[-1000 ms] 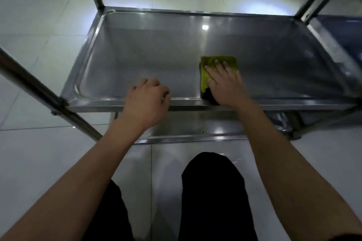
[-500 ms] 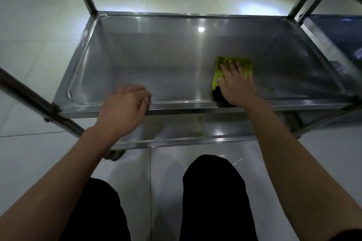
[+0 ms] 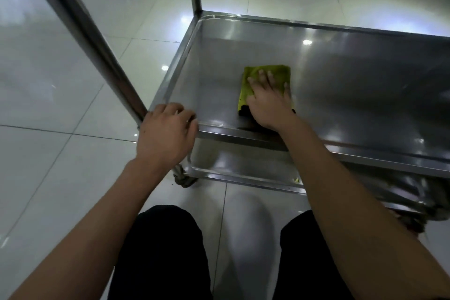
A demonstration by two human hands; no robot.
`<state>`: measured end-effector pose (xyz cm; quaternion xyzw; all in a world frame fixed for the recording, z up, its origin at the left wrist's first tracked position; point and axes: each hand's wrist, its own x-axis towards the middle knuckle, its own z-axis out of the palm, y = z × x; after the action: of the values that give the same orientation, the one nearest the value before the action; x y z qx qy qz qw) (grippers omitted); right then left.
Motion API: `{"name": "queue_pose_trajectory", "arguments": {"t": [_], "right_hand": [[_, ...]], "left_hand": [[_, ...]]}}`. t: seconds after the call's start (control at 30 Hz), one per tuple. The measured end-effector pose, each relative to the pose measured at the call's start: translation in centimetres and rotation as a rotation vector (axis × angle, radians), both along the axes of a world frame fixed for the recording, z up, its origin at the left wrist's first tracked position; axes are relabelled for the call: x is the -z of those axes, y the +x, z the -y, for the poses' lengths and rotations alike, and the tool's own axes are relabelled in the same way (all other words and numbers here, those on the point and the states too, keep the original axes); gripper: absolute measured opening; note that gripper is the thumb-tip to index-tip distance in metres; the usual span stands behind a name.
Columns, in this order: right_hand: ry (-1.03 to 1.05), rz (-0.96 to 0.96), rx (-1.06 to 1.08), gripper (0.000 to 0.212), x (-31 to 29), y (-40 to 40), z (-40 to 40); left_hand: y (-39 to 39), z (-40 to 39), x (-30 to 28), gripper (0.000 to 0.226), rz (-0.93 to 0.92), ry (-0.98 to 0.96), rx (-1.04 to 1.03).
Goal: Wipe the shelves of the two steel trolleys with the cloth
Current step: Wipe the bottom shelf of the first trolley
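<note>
Head view: right hand (image 3: 269, 102) flat on green cloth (image 3: 267, 73), left hand (image 3: 165, 134) on shelf rim (image 3: 219, 133).

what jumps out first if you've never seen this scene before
The yellow-green cloth stands out against the grey steel, lying flat on the trolley shelf with the right hand pressing on it with spread fingers. Next comes the left hand, curled over the shelf's near left corner beside the upright post. Ceiling lights glare off the glossy tiled floor.
</note>
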<state>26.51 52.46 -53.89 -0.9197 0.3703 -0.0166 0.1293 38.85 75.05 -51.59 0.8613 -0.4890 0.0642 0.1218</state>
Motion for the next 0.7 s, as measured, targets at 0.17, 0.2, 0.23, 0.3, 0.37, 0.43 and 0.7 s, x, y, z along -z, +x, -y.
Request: {"name": "queue_pose_trajectory", "arguments": {"t": [0.17,0.2,0.23,0.3,0.37,0.43,0.7], "right_hand": [[0.016,-0.052,-0.129,0.059,-0.2,6.3,-3.1],[0.040,-0.054,-0.151,0.059,-0.3,7.5,-3.7],[0.064,-0.056,-0.172,0.059,-0.4,8.6,-4.4],[0.102,-0.061,-0.211,0.058,-0.5,11.0,-5.6],[0.130,-0.052,-0.254,0.058,-0.7,13.3,-6.9],[0.144,-0.044,-0.298,0.058,-1.0,15.2,-7.9],[0.140,-0.006,-0.333,0.057,-0.8,15.0,-7.8]], "left_hand": [[-0.5,-1.0,1.0,0.033,0.014,-0.043,-0.044],[-0.7,-1.4,1.3,0.034,0.008,-0.061,-0.082],[-0.8,-1.7,1.7,0.037,0.001,-0.073,-0.118],[-0.8,-2.1,2.2,0.041,-0.011,-0.084,-0.150],[-0.4,-2.4,2.3,0.038,-0.009,-0.087,-0.146],[0.1,-2.5,2.3,0.034,0.012,-0.089,-0.130],[0.7,-2.9,2.5,0.033,0.016,-0.103,-0.167]]}}
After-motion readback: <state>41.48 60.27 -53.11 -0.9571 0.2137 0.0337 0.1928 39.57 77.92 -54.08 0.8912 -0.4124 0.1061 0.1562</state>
